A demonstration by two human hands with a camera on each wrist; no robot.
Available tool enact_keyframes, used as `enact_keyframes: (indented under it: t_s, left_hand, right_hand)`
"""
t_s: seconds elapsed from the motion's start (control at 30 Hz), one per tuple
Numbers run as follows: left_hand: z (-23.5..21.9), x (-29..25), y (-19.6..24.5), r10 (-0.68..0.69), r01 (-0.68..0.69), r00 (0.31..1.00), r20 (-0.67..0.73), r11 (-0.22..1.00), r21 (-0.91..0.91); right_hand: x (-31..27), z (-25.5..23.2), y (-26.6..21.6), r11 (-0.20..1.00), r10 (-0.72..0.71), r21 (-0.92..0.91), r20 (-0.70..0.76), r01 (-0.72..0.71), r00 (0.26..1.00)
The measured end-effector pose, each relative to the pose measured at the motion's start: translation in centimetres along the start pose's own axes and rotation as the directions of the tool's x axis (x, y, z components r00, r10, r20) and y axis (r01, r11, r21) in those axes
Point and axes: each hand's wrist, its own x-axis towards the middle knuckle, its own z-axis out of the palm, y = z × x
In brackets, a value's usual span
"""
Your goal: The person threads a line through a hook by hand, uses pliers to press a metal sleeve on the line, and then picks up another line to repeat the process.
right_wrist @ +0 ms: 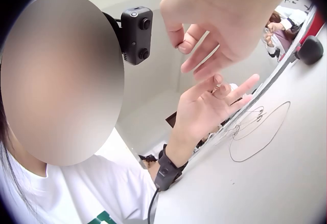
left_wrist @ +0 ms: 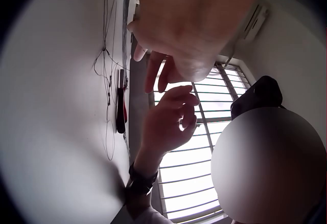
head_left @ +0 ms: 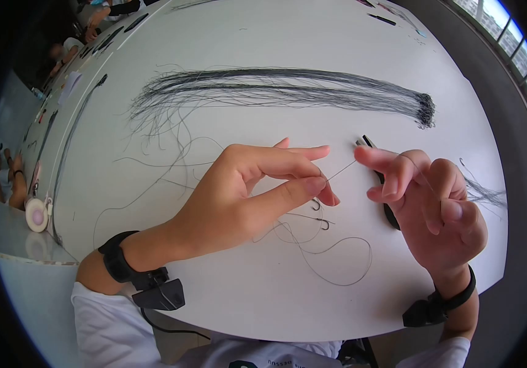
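Note:
My left hand [head_left: 257, 190] pinches a thin dark fishing line [head_left: 341, 170] between thumb and index finger. From there the line runs taut to my right hand [head_left: 438, 202], passes over its index finger and goes down among its curled fingers, which grip it. Below the left fingertips, two small fishhooks [head_left: 325, 225] lie on the table with loose loops of line [head_left: 371, 260]. The right hand hovers above a black-handled tool [head_left: 390, 216], which it partly hides. In the right wrist view, both hands are raised close together, left hand [right_wrist: 202, 111] under the right hand [right_wrist: 219, 24].
Across the white table [head_left: 312, 43] lies a long bundle of lines [head_left: 263, 80], hooks massed at its right end. More hooked lines [head_left: 484, 193] lie right of the right hand. A round white object [head_left: 37, 214] stands at the left edge. Other people sit at the far left.

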Motion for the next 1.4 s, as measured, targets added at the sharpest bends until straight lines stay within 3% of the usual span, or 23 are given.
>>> enact_keyframes:
  t_s: [0.07,0.17,0.23,0.3,0.37,0.43,0.47,0.5,0.57,0.6,0.67,0.73,0.77,0.83,0.87,0.9,1.0,1.03,1.1,1.17,1.2,1.27,1.4]
  left_hand:
    - [0.2,0.0,0.3,-0.046,0.048,0.999,0.016,0.994,-0.096]
    - [0.2,0.0,0.7,-0.089,0.101,0.994,0.063,0.964,-0.247]
    - [0.0,0.1,0.8,-0.084,0.108,0.992,0.09,0.947,-0.303]
    - [-0.9,0.1,0.8,-0.123,0.177,0.983,0.134,0.819,-0.546]
    - [-1.6,0.3,0.7,-0.056,0.162,0.978,0.201,0.811,-0.562]
    - [-1.4,0.3,0.9,-0.112,0.143,0.989,0.098,0.523,-0.84]
    - [-1.8,0.6,0.0,0.038,0.111,0.988,0.151,0.509,-0.853]
    - [-1.6,0.6,0.3,0.039,0.109,0.988,0.15,0.51,-0.853]
    - [-0.9,0.7,1.2,-0.098,0.065,0.995,0.015,0.53,-0.846]
    - [-0.9,0.7,0.9,-0.053,0.065,0.998,0.042,0.563,-0.824]
    - [-0.3,0.7,0.3,-0.04,0.042,0.999,0.021,0.637,-0.769]
    - [0.4,0.4,0.1,-0.038,0.028,0.999,-0.003,0.782,-0.622]
    - [0.4,0.4,0.1,-0.038,0.028,0.999,-0.003,0.782,-0.623]
    - [0.5,0.3,-0.1,-0.041,0.055,0.998,0.044,0.925,-0.376]
    - [0.5,0.2,-0.1,0.019,-0.013,0.999,0.026,0.973,-0.232]
    - [0.6,0.1,-0.1,0.02,-0.013,0.999,0.026,0.973,-0.232]
    - [1.1,-0.3,1.0,-0.151,0.155,0.988,0.034,0.943,-0.294]
    - [0.9,-0.3,1.8,-0.151,0.154,0.988,0.034,0.943,-0.294]
    - [0.4,-0.3,2.8,-0.311,0.339,0.934,0.177,0.926,-0.165]
    - [0.7,-0.4,1.9,-0.232,0.26,0.958,0.167,0.95,-0.173]
    - [0.8,-0.4,1.6,-0.152,0.18,0.976,0.156,0.967,-0.181]
    - [0.8,-0.4,1.4,-0.174,0.207,0.972,0.161,0.955,-0.215]
    - [0.6,-0.3,1.5,-0.231,0.273,0.958,0.172,0.92,-0.28]
  right_hand:
    - [0.1,-1.1,-0.5,0.997,-0.075,-0.006,-0.004,0.075,0.997]
    - [0.7,-1.0,-0.5,0.965,-0.236,-0.158,-0.184,0.209,0.954]
    - [0.6,-1.6,-0.2,0.957,-0.22,-0.245,-0.273,0.154,0.936]
    - [0.5,-1.7,-0.2,0.94,-0.214,-0.327,-0.359,0.092,0.908]
    - [0.3,-1.5,-0.7,0.908,0.193,-0.256,-0.449,-0.333,0.872]
    - [0.4,-0.4,-0.7,0.799,0.319,-0.348,-0.447,-0.491,0.836]
    - [0.5,0.4,-0.5,0.739,0.351,-0.429,-0.413,-0.519,0.841]
    - [0.2,0.4,0.7,0.676,0.275,-0.601,-0.331,-0.427,0.903]
    - [-0.3,1.1,0.8,0.48,0.234,-0.848,-0.124,-0.225,0.964]
    - [-0.4,1.5,1.0,0.48,0.234,-0.848,-0.122,-0.224,0.965]
    - [-0.5,2.2,1.2,0.545,0.2,-0.837,0.076,-0.046,0.977]
    - [-0.6,2.7,1.2,0.596,0.181,-0.803,0.101,-0.027,0.978]
    - [-0.6,2.8,1.1,0.644,0.159,-0.765,0.124,-0.008,0.979]
    - [-0.4,2.7,0.5,0.667,0.143,-0.745,0.12,-0.006,0.982]
    - [-0.4,2.6,0.3,0.69,0.126,-0.724,0.117,-0.003,0.985]
    - [-0.4,2.5,0.2,0.689,0.126,-0.724,0.117,-0.002,0.985]
    - [-0.5,2.2,-0.1,0.796,0.146,-0.599,0.047,-0.089,0.988]
    - [-0.4,2.2,-0.2,0.78,0.137,-0.617,0.011,-0.101,0.991]
    - [-0.2,2.0,-0.4,0.764,0.126,-0.635,-0.025,-0.113,0.992]
    - [-0.2,1.8,-0.4,0.616,0.025,-0.788,0.042,0.018,0.999]
    - [-0.1,1.7,-0.3,0.616,0.025,-0.788,0.043,0.018,0.999]
    - [0.1,1.7,-0.2,0.535,-0.069,-0.835,0.113,0.132,0.991]
    - [0.1,1.0,0.4,0.443,-0.138,-0.874,0.152,0.198,0.979]
